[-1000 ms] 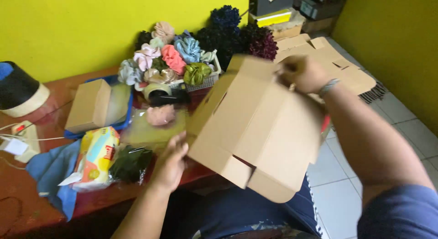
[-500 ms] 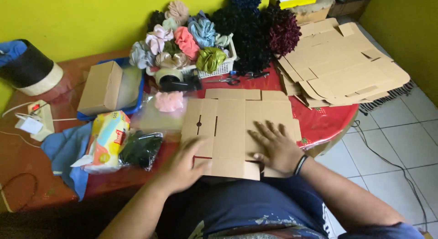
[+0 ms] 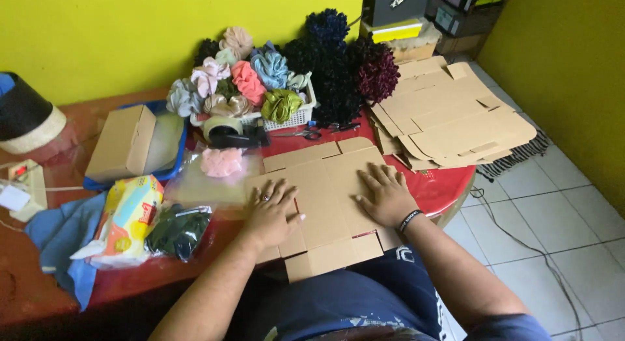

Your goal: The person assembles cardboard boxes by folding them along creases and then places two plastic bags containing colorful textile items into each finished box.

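- Flat, unfolded brown cardboard box blank (image 3: 325, 198), matt and creased along its fold lines, lying on the red bench (image 3: 443, 184) right at the near edge, its lower flaps hanging slightly past the rim toward the lap.
- Directly under both hands; long axis running from the near edge away toward the wall, tilted a little to the right.
- Left hand (image 3: 270, 211) spread flat, fingers splayed, pressing on the left panel (a ring on one finger); nothing gripped.
- Right hand (image 3: 384, 194) likewise laid open, palm down on the right panel, a dark band at the wrist; nothing gripped.
- Both equally near, one to each side of the middle panel.
- Just left of the blank, a clear plastic bag with a pink fabric scrunchie (image 3: 221, 162), glossy and crinkled.
- Further left, a dark green scrunchie in a bag (image 3: 179, 230) beside a colourful soft tissue pack (image 3: 130, 214).
- Behind, a tape dispenser with a roll (image 3: 228, 129) and a white basket (image 3: 296, 113) heaped with pastel and dark ruffled scrunchies.
- To the right, a stack of more flat cardboard blanks (image 3: 456, 116), overhanging the bench.
- Far left, a folded-up brown cardboard box (image 3: 120, 142) on a blue tray.
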